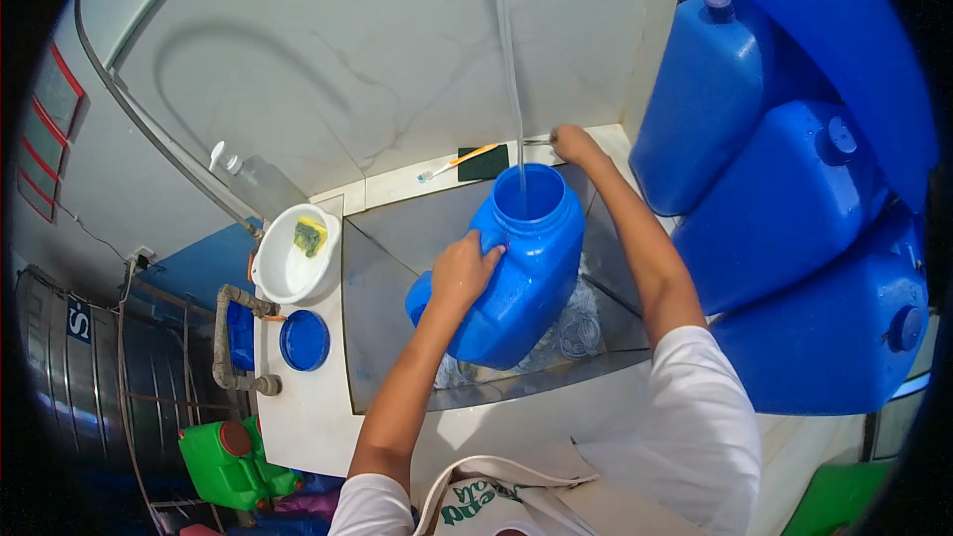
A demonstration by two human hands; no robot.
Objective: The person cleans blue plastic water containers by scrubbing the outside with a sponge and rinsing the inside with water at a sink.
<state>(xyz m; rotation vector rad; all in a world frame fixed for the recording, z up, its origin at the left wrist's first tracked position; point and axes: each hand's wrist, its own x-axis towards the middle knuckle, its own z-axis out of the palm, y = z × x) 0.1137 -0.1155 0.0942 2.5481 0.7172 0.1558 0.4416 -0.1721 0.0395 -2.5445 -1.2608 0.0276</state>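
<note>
My left hand grips the handle of a large blue wide-mouthed jug, held tilted over a tiled basin. A narrow pale stream, apparently water, runs from above into the uncapped mouth. My right hand is closed on a small metal piece at the back ledge, beside a dark green scrub pad with an orange-and-white brush across it. A blue round lid lies on the white ledge, left of the basin.
Several blue containers crowd the right side. A white bowl with a yellow-green sponge, a pump bottle and bent pipes are at left. Beyond them stand a steel tank and green jerrycans. A wall backs the basin.
</note>
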